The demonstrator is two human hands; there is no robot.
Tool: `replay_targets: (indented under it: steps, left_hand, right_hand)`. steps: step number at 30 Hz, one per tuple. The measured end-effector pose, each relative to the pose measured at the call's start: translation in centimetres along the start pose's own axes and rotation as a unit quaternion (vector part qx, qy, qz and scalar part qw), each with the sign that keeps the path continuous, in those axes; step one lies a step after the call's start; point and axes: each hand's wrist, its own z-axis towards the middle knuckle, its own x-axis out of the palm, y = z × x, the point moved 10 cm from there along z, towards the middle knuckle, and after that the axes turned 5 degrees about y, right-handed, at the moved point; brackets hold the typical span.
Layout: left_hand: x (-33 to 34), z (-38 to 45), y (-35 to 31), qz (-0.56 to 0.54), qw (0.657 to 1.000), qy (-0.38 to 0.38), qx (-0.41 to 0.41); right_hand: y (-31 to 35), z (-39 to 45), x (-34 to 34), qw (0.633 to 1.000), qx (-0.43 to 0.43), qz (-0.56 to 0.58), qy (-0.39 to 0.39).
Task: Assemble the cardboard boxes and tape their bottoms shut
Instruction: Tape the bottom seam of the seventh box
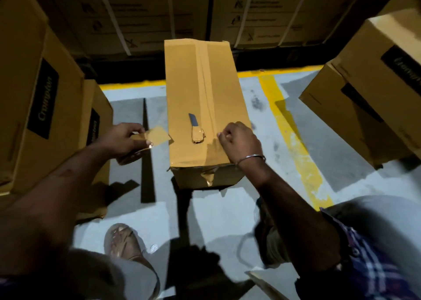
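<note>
**Tape strip in your left hand, right hand on the box top**

Nearest you: your sandalled foot [127, 242] on the grey concrete floor [227, 208], checked shirt sleeve [373, 249] at lower right.

Your left hand [120, 137] pinches a loose strip of brown packing tape [157, 135] between thumb and fingers, just off the left edge of the box; a roll or wad under that hand is too unclear to call.

Your right hand [239, 140], metal bangle [250, 159] on the wrist, is curled, fingertips pinching at the tape on the box top near the centre seam.

The tall brown cardboard box [189, 90] stands on the floor straight ahead, its top seam taped lengthwise. A small knife with a tape-wrapped handle [196, 128] lies on it between your hands.

Printed cartons [41, 94] stand left, more stacked at right [364, 94]. Yellow floor line [291, 126] runs right of the box. Strapped cartons [148, 14] line the back.
</note>
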Motion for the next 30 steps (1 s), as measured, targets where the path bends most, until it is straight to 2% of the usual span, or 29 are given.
replay_targets:
  steps: [3,7,11,15,19,22,25,27,30]
  left_hand:
    - [-0.3,-0.3,-0.7,0.022,0.999,-0.009,0.038]
    - [-0.3,-1.1,-2.0,0.046,0.995,-0.002,0.083]
    - [-0.7,-2.1,-3.1,0.067,0.992,-0.007,0.108]
    - [-2.0,-3.7,-4.5,0.048,0.991,-0.039,0.119]
    - [-3.5,-7.2,-7.5,0.021,0.985,-0.084,0.148]
    - [-6.2,-12.6,-9.7,0.017,0.975,-0.156,0.158]
    - [-9.9,-22.5,-9.1,0.000,0.957,-0.231,0.173]
    - [-11.7,-29.0,-6.8,-0.021,0.951,-0.253,0.175]
    - [-12.3,-40.5,-0.7,-0.063,0.952,-0.274,0.120]
  right_hand:
    - [2.5,0.8,3.9,0.997,0.015,0.055,0.051]
    - [3.9,1.4,5.2,0.999,0.038,0.021,0.029]
    - [4.9,1.8,5.3,0.996,0.069,0.033,0.040]
    - [3.4,0.0,4.9,0.970,0.147,0.194,0.029]
    - [4.3,-2.8,4.1,0.901,0.180,0.393,0.027]
    - [8.5,-5.4,1.2,0.859,0.131,0.493,0.042]
    - [15.3,-9.1,-2.2,0.854,0.032,0.513,0.074]
    - [19.7,-11.6,-4.3,0.858,-0.035,0.504,0.086]
    - [29.0,-17.9,-5.5,0.851,-0.151,0.482,0.146]
